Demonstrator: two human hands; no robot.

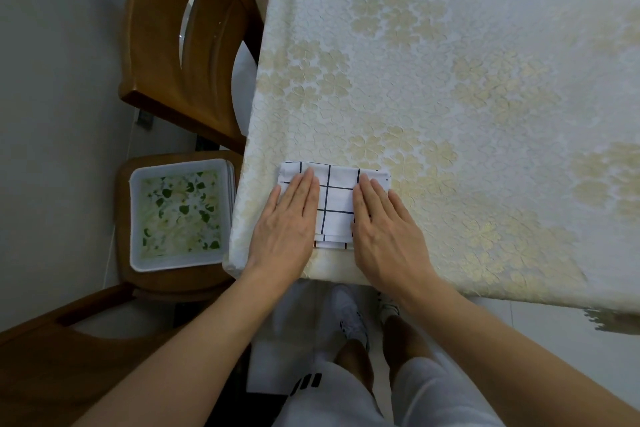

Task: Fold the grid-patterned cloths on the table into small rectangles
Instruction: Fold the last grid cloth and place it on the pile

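A white cloth with a black grid pattern lies folded into a small layered rectangle near the table's front left corner. My left hand lies flat on its left part, fingers straight and together. On the cloth's right part my right hand presses down the same way, palm flat. Both hands hide the cloth's side edges; the stacked layers show at its near edge.
The table wears a cream floral tablecloth. At the left, a stack of folded floral cloths sits on a wooden stool. A wooden chair stands behind it. My legs and shoes are below the table edge.
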